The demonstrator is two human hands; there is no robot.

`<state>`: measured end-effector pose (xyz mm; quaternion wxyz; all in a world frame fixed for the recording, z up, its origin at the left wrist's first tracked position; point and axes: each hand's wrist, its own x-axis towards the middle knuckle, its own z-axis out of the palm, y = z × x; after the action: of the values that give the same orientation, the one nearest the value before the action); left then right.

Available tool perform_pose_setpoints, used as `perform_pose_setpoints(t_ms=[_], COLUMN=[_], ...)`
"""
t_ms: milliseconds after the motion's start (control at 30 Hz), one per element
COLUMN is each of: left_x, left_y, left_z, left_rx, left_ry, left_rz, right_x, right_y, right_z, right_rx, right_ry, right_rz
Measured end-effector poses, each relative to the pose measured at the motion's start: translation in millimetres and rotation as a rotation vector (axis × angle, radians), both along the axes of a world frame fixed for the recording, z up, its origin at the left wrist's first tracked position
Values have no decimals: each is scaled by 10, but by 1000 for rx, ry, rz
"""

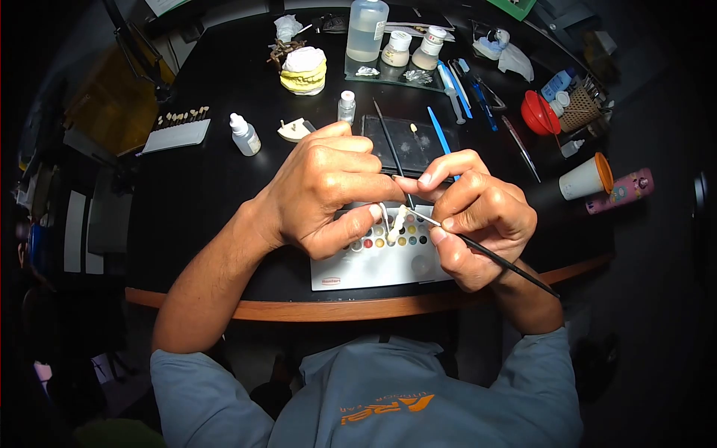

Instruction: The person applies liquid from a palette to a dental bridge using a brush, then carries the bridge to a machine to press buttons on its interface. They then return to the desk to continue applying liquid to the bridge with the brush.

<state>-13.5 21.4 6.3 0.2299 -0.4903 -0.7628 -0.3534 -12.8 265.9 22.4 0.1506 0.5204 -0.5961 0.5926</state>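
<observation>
My left hand (pixel 328 190) is closed, thumb against curled fingers, on a slim curved metal-looking tool (pixel 385 219) whose grip is mostly hidden. By that tool's end is a small off-white row of dental teeth (pixel 399 224), like a bridge. In my right hand (pixel 482 224), a fine brush (pixel 502 260) with a dark handle is pinched between thumb and fingers, its tip at the upper end of the teeth. Both hands meet at the fingertips. Beneath them lies a white palette (pixel 351 278) with small wells of coloured paste, partly covered by the hands.
Behind the hands lie a dark tray (pixel 371 134) and another brush (pixel 387 134). A dropper bottle (pixel 245 135), a dental cast (pixel 303 72), a glass slab with jars (pixel 396 49), and a shade guide (pixel 177 136) stand farther back. At right are a cup (pixel 581 181) and a red bowl (pixel 536 113).
</observation>
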Motion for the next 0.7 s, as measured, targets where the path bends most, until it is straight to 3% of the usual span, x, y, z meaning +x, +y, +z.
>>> perform_pose_setpoints(t_ms=[700], left_x=[0], left_y=[-13], left_z=[19], left_rx=[-13], left_ry=[45], left_rz=[10], right_x=[21], right_y=[27], right_z=[-14], right_rx=[3], right_ry=[-37], right_rz=[39])
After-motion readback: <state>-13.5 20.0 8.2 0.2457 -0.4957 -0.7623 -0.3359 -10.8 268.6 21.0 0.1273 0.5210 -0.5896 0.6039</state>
